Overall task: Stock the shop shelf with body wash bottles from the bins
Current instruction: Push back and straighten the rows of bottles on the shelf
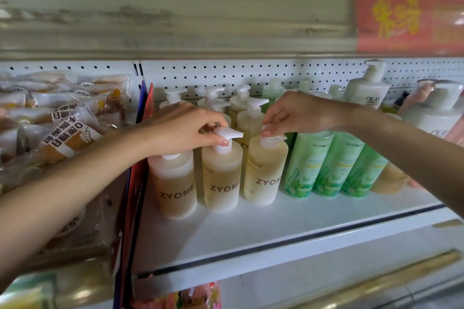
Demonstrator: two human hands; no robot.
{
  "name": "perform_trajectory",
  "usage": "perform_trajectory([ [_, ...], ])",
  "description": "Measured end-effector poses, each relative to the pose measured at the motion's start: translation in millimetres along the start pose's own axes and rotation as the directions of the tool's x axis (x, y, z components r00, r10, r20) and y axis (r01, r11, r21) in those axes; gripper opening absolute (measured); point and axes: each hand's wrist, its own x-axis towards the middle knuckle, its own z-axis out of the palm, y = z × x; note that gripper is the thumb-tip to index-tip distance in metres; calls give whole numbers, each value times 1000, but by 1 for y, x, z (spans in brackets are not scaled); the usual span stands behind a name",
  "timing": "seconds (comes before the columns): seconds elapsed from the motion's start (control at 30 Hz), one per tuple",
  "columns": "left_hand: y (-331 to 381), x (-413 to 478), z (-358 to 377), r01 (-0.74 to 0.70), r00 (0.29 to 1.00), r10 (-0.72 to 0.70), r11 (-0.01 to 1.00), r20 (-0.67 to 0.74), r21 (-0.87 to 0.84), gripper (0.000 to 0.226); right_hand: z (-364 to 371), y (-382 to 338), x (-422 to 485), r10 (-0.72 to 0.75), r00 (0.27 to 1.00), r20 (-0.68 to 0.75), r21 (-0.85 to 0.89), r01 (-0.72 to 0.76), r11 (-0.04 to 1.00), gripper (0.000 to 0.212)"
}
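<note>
Left hand [180,128] grip pinches the white plastic pump [227,137] of the middle frosted ZYOME bottle [222,178]. Right hand [298,113] grip does likewise on the neighbouring bottle [265,173]. Both cylinders stand upright near the smooth white shelf's [251,231] left edge.

Bright, even, soft light; upper shelf edge [175,20] motion-blurred; wide-angle bending at edges; corners out of focus.

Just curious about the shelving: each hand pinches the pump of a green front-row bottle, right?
Not green. The head view shows the left hand pinching the pump of the middle ZYOME bottle and the right hand that of the right ZYOME bottle, both pale yellow and front-row. The green bottles stand beside them.
</note>
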Motion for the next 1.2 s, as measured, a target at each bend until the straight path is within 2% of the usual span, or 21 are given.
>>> perform_trajectory([
  [0.27,-3,2,0,8,1000,-9,1000,-10,-10,20,1,0,1,19,1000,0,16,-19,1000,21],
  [0.43,-6,2,3,8,1000,-9,1000,-27,-31,22,2,-2,-3,44,999,-12,-41,-44,998,27],
  [0.57,-6,1,3,9,1000,-10,998,-15,-55,57,3,-5,-13,36,997,-74,-101,-44,994,35],
  [0.67,-6,-3,3,18,1000,-20,997,-23,-80,72,-1,-5,-24,21,978,-209,-109,-44,993,31],
  [0.8,-2,-9,3,-58,992,51,996,-116,-61,64,-11,-7,-48,71,923,-378,-62,-101,993,25],
  [0.93,11,-13,-2,-140,975,137,990,-174,-8,62,-17,-8,-80,125,877,-464,-16,-149,989,25],
  [1.03,27,-13,-6,-173,970,171,985,-173,8,65,-18,-10,-108,161,861,-482,21,-172,985,25],
  [1.2,48,-13,-6,-197,968,194,980,-156,-5,68,-21,-11,-144,161,908,-386,-185,-248,951,34],
])
